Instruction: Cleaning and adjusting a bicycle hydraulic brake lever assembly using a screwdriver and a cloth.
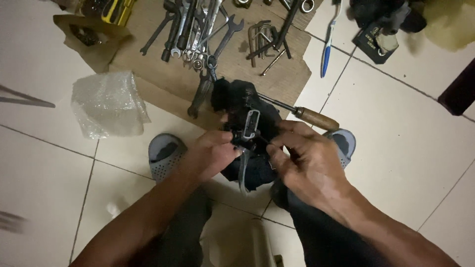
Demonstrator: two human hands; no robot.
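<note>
Left hand [213,151]: I see it gripping the small metal part [249,126] in a black rag [247,106].
Right hand [302,158]: pinching the part's lower edge.
Part: frame centre.
Screwdriver [316,118]: 2 o'clock.
Wrenches [198,34]: 11 o'clock, on cardboard [277,74].

Dim indoor light, soft shadows, mild glare on tiles, blurred left edge.

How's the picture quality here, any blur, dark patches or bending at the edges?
Head view: dim light, the black part between left hand and right hand lost in shadow; faint sheen on the white floor tiles; grey streaks at the left edge look motion-blurred; tile lines bow slightly, hinting wide-angle distortion.
</note>
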